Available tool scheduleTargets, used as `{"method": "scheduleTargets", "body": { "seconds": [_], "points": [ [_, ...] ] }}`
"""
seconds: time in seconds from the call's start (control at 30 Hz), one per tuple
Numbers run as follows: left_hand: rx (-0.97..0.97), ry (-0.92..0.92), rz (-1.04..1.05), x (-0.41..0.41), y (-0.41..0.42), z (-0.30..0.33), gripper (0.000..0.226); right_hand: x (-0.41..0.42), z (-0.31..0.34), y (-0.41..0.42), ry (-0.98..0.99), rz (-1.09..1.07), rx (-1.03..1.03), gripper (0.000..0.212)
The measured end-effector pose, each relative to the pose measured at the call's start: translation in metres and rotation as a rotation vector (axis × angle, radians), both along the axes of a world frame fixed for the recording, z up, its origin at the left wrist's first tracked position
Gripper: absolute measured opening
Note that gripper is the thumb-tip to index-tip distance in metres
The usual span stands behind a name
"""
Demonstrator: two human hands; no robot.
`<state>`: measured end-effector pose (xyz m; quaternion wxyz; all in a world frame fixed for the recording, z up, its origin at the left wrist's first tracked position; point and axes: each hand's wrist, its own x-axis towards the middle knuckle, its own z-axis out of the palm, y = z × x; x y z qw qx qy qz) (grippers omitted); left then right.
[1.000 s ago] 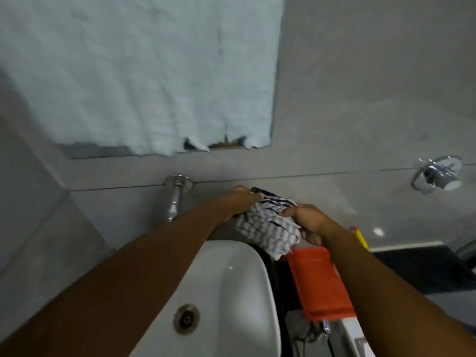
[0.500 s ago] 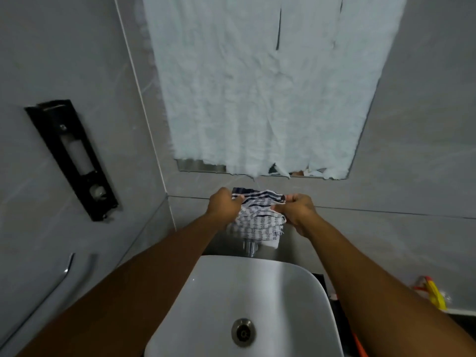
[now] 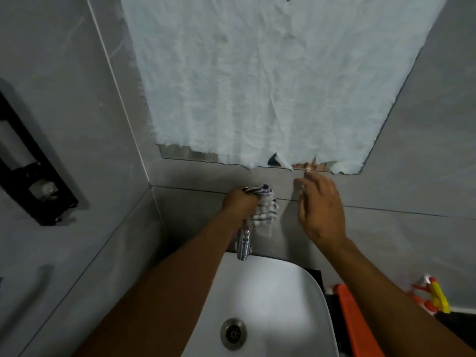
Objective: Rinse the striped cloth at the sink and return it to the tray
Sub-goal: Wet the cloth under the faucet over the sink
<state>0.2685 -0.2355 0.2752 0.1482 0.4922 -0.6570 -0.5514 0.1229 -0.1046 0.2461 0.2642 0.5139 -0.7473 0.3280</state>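
Observation:
The striped cloth (image 3: 265,210), white with dark stripes, hangs bunched from my left hand (image 3: 240,204), which is closed on it just above the chrome tap (image 3: 244,246). My right hand (image 3: 320,210) is off the cloth, held to its right with the fingers spread and nothing in them. Below the tap is the white sink (image 3: 270,300) with its metal drain (image 3: 233,333). A strip of the orange tray (image 3: 355,328) shows to the right of the sink, mostly hidden behind my right forearm.
A mirror covered with white paper (image 3: 270,86) fills the wall above. A black holder (image 3: 31,186) is fixed to the left wall. Yellow and orange items (image 3: 435,297) lie on the counter at the far right.
My right hand has let go of the cloth and moved off to the right with its fingers apart. The left hand alone holds the cloth, bunched above the tap.

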Motion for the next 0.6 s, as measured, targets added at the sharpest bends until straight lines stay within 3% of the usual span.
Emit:
{"method": "scheduleTargets", "body": {
  "seconds": [0.1, 0.17, 0.23, 0.33, 0.37, 0.4, 0.47, 0.53, 0.6],
  "points": [
    [0.535, 0.274, -0.031, 0.013, -0.008, -0.001, 0.027, -0.031, -0.033, 0.004, 0.330, -0.022, 0.155, 0.059],
    [0.612, 0.311, -0.050, 0.011, -0.012, -0.011, 0.025, -0.044, -0.052, -0.003, 0.420, -0.042, 0.189, 0.069],
    [0.366, 0.202, 0.004, -0.001, -0.012, -0.016, 0.026, -0.051, -0.063, -0.014, 0.473, -0.080, 0.145, 0.071],
    [-0.361, -0.442, -0.137, -0.029, 0.002, -0.025, 0.030, -0.057, -0.072, -0.026, 0.516, -0.109, 0.053, 0.073],
    [-0.436, -0.557, -0.149, -0.035, 0.005, -0.025, 0.032, -0.058, -0.074, -0.028, 0.526, -0.103, 0.040, 0.074],
    [-0.390, -0.574, -0.136, -0.041, 0.003, -0.025, 0.032, -0.059, -0.075, -0.029, 0.531, -0.094, 0.031, 0.075],
    [-0.164, -0.271, -0.075, -0.033, -0.011, -0.026, 0.026, -0.061, -0.075, -0.029, 0.534, -0.085, 0.014, 0.075],
    [0.330, 0.162, 0.030, -0.014, -0.020, -0.019, 0.022, -0.060, -0.074, -0.030, 0.518, -0.080, 0.036, 0.075],
    [0.644, 0.384, 0.030, -0.003, -0.025, -0.019, 0.027, -0.059, -0.072, -0.029, 0.498, -0.075, 0.076, 0.076]
  ]
}}
